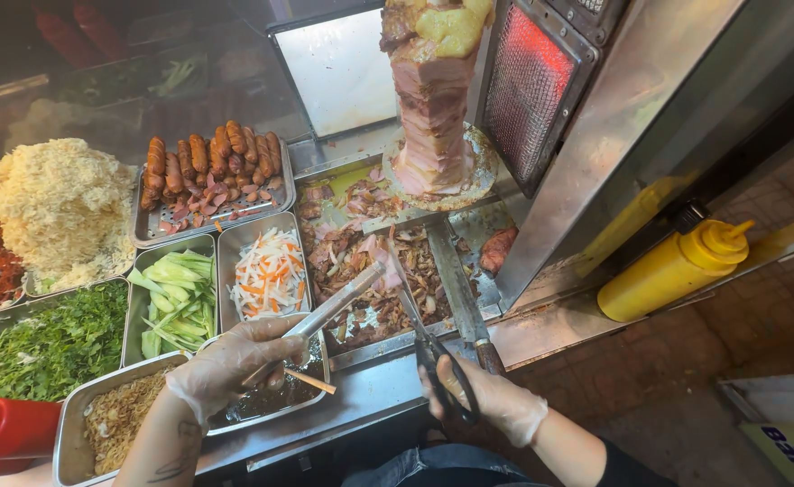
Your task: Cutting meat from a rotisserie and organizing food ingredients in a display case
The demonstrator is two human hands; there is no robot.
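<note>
My left hand, in a thin clear glove, grips metal tongs whose tips reach into the tray of chopped meat. My right hand, also gloved, holds black-handled scissors with the blades pointing into the same meat, close to the tong tips. A tall stack of layered meat stands on a vertical spit above the tray, beside a glowing red heater. A long knife lies along the tray's right side.
Metal pans hold sausages, shredded carrot and radish, cucumber strips, green herbs, fried shreds and a dark sauce. A yellow squeeze bottle lies at right, a red bottle at bottom left.
</note>
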